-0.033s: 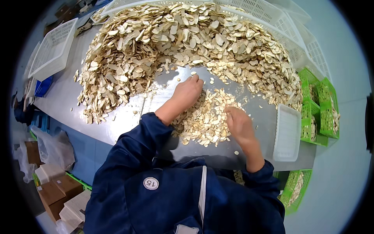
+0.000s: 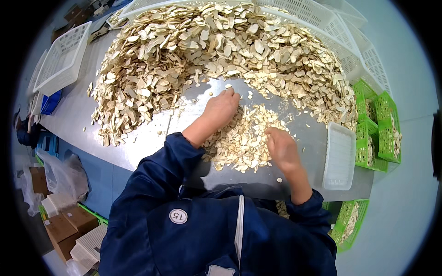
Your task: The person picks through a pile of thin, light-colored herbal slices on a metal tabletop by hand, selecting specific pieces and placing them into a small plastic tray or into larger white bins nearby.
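On the metal table lies a small heap of pale dried slices, many of them small or broken. My left hand is at the heap's far left edge, its fingers bent and closed; a single loose slice lies just past the fingertips. At the heap's right side, my right hand has its fingers curled together over the slices. Whatever is between the fingers of either hand is hidden or too small to make out. A large mound of bigger slices curves round the far side.
White perforated crates line the far edge behind the mound. A white plastic tray sits at the right edge, with green baskets of slices beyond it. An upright white crate stands far left; cardboard boxes are lower left.
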A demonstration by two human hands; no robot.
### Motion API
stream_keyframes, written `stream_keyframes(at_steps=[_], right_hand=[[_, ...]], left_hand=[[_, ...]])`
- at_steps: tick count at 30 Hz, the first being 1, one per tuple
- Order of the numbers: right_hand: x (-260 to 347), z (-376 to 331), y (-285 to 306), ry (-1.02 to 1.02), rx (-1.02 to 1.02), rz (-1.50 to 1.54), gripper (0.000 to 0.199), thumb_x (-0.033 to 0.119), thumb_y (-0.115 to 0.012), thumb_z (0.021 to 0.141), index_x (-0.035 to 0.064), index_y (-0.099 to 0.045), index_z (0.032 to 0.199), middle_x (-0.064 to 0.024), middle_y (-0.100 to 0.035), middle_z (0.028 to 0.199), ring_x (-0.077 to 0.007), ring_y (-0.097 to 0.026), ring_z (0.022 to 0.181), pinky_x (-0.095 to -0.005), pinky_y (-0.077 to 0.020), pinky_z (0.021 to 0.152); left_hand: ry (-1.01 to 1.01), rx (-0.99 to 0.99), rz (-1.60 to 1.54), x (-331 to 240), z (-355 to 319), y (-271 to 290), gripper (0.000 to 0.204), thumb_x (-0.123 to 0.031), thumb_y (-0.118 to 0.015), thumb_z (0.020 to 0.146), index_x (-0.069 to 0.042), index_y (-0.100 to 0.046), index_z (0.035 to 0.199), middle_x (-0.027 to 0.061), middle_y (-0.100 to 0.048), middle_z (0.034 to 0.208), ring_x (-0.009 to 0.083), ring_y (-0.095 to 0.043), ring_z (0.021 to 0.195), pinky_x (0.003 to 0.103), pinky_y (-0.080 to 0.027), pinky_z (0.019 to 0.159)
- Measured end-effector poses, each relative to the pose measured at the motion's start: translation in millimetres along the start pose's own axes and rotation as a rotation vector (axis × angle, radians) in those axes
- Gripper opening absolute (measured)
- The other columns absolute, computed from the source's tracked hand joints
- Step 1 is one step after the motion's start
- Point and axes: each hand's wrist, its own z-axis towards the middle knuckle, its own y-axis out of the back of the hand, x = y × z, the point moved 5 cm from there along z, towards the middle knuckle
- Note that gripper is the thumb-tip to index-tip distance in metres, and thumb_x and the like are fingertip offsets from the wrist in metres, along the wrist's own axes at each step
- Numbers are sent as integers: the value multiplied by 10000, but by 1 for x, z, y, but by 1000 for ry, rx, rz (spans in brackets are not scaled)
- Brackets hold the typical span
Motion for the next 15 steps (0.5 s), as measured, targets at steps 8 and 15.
stream_keyframes(at_steps=[8,15], right_hand=[[12,-5,-7,127,45,77,136,50,-678,888,93,-702,1015,-97,-689,987,-333,-650,976,-450,-549,864],[16,-3,-16,222,74,-73,166,108,-719,900,96,-713,1065,-64,-696,1082,-302,-645,1015,-435,-551,869]], left_hand=[[46,-10,-281,2,-36,47,119,-84,-625,973,-29,-612,1077,192,-662,978,416,-665,909,475,-545,803],[44,-34,-485,-23,-70,48,127,-28,-684,898,-61,-732,1011,139,-682,1033,370,-684,932,431,-567,822]])
